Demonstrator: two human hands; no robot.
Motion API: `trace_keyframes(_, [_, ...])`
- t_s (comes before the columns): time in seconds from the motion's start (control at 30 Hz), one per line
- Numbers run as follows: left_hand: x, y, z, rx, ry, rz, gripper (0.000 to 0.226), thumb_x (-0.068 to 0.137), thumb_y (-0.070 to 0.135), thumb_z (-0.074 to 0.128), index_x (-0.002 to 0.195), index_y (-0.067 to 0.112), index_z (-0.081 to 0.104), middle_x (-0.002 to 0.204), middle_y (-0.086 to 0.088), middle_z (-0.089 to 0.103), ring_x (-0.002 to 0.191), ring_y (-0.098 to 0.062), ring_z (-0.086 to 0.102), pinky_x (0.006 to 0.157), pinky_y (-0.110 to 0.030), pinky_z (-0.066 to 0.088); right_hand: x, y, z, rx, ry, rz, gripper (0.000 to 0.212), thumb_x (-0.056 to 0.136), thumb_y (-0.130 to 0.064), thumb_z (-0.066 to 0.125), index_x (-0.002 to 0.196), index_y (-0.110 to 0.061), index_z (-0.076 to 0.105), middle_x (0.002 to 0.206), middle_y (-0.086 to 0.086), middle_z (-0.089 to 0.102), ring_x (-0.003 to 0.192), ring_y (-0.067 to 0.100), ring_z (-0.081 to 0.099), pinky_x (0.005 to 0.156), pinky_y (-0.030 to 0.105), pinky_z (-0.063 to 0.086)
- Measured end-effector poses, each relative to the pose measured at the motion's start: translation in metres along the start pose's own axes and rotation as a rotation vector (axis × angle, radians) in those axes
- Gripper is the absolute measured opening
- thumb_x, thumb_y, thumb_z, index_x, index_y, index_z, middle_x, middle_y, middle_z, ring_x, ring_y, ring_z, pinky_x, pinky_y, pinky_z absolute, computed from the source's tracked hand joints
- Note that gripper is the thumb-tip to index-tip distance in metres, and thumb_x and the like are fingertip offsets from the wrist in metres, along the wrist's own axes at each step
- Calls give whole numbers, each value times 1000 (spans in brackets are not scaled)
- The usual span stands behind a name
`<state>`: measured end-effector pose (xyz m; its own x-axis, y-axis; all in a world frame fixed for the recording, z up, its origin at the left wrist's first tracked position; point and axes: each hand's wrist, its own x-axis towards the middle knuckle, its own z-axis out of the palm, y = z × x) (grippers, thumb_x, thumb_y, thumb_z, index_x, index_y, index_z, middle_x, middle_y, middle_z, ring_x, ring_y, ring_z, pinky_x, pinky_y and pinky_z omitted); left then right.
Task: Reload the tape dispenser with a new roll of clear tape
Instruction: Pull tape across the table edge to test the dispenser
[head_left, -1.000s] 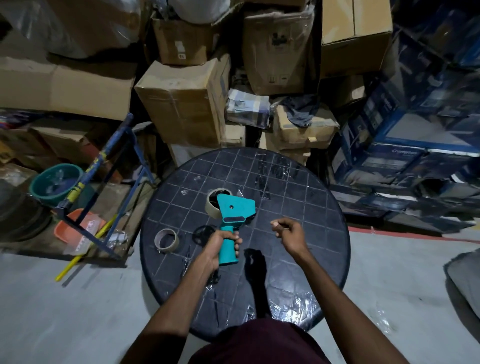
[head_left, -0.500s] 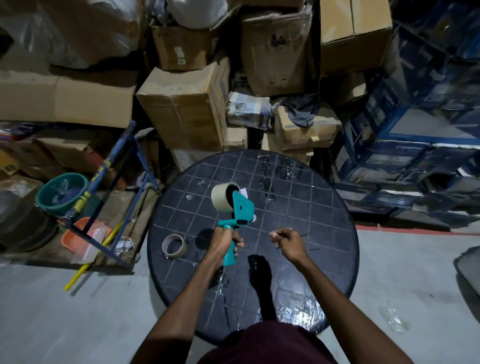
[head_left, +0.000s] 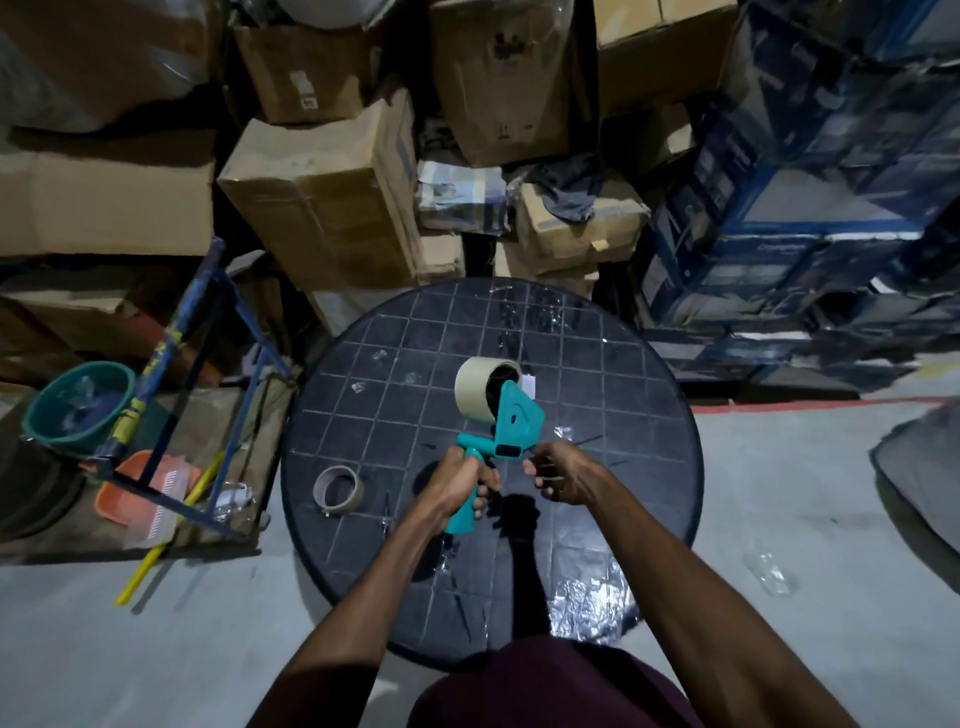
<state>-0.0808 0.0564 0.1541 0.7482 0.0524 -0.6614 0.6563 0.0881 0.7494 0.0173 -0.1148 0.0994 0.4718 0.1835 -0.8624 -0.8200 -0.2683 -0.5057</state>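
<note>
Head view. The left hand (head_left: 457, 480) has its grip wrapped fully around the handle of the teal tape dispenser (head_left: 506, 436), holding it above the round dark counter (head_left: 649, 415). A full roll of tape (head_left: 480, 389) sits mounted on the dispenser, on its far-left side. The right hand (head_left: 563, 475) is just beside the dispenser's front end, fingers curled nearly closed; whether the grip pinches a tape end cannot be told. An empty tape core (head_left: 337, 489) lies on the counter to the left of the hands. Cardboard boxes (head_left: 322, 208) are stacked behind the counter.
</note>
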Motion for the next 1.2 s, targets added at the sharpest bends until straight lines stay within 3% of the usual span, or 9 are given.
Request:
trace_keyframes(0.13, [5, -11, 17, 101, -36, 25, 18, 77, -8, 50, 71, 9, 49, 50, -5, 45, 43, -18, 38, 48, -28, 34, 2, 13, -23, 27, 69, -67, 26, 99, -5, 40, 91, -9, 65, 66, 2, 60, 46, 11, 50, 42, 19, 35])
trace_keyframes(0.3, [-2, -29, 51, 157, -35, 16, 19, 77, -8, 52, 67, 9, 47, 46, -4, 50, 42, -18, 38, 47, -28, 33, -6, 26, -64, 50, 30, -81, 32, 102, -4, 35, 83, -6, 61, 65, 6, 59, 46, 12, 53, 43, 21, 37])
trace_keyframes(0.43, [-4, -49, 80, 148, 2, 5, 17, 75, -7, 55, 69, 9, 52, 49, -5, 50, 44, -18, 40, 47, -28, 35, 3, 42, -102, 35, -65, -148, 33, 101, 5, 46, 78, -1, 69, 60, 5, 61, 44, 7, 51, 41, 15, 38])
trace_keyframes(0.53, [-6, -67, 114, 106, 70, -23, 20, 79, -12, 51, 74, 6, 53, 49, -3, 54, 41, -16, 40, 43, -25, 34, 15, 58, -127, -68, -19, -277, 43, 94, 8, 58, 56, -8, 73, 49, 2, 61, 39, 7, 48, 42, 19, 37])
trace_keyframes(0.73, [-3, -123, 191, -7, 189, -121, 21, 77, -19, 47, 74, 1, 52, 59, -12, 55, 38, -13, 43, 37, -20, 32, 36, 122, -180, -234, 100, -315, 35, 90, -5, 71, 55, -12, 68, 44, -4, 58, 37, 5, 44, 42, 18, 37])
trace_keyframes(0.83, [-9, -165, 211, -59, 255, -134, 12, 70, -2, 60, 80, 4, 59, 63, -10, 62, 54, -25, 55, 45, -29, 42, 46, 148, -187, -313, 127, -308, 35, 89, 0, 68, 58, -15, 70, 50, -3, 63, 40, 5, 53, 41, 16, 41])
trace_keyframes(1.0, [-35, -197, 234, -201, 454, -172, 24, 101, -4, 42, 94, 15, 55, 49, -3, 52, 35, -11, 43, 38, -18, 32, 58, 164, -197, -443, 149, -315, 33, 88, -4, 73, 59, -18, 74, 61, 0, 70, 57, 17, 62, 59, 23, 53])
trace_keyframes(1.1, [-35, -223, 240, -247, 445, -212, 10, 95, 6, 50, 94, 14, 55, 49, -1, 55, 38, -15, 41, 41, -20, 30, 62, 170, -191, -599, 122, -369, 22, 87, -4, 74, 67, -12, 80, 67, -2, 74, 60, 9, 65, 68, 18, 56])
trace_keyframes(1.2, [-22, -254, 241, -240, 422, -220, 13, 80, 7, 60, 77, 19, 62, 55, -7, 56, 42, -16, 41, 42, -21, 30, 65, 177, -186, -723, 138, -437, 21, 84, 3, 67, 76, -8, 83, 76, 3, 78, 71, 13, 71, 85, 19, 56])
